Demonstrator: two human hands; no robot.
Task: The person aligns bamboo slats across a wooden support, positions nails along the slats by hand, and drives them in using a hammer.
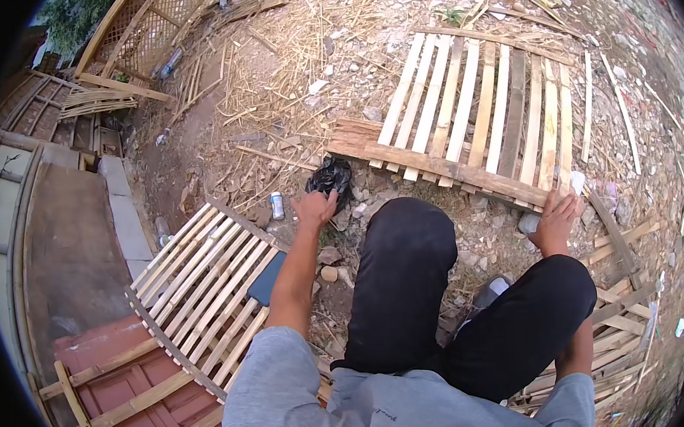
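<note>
My left hand (315, 208) reaches forward to a crumpled black plastic bag (331, 176) on the ground. Its fingers are bent at the bag's near edge, and the fingertips are partly hidden. On the right, my right hand (557, 219) holds the near right corner of a slatted wooden panel (474, 107), fingers over its edge rail. The panel lies tilted, with one end of its near side on a rough wood block (354, 138). Beside my left hand stands a small white and blue can (277, 205).
A second slatted panel (203, 285) lies at left with a dark blue flat object (267, 279) on it. Reddish door panels (135, 390) lie below. Loose slats (619, 111) and stacked wood (610, 353) are at right. Straw and stones cover the ground.
</note>
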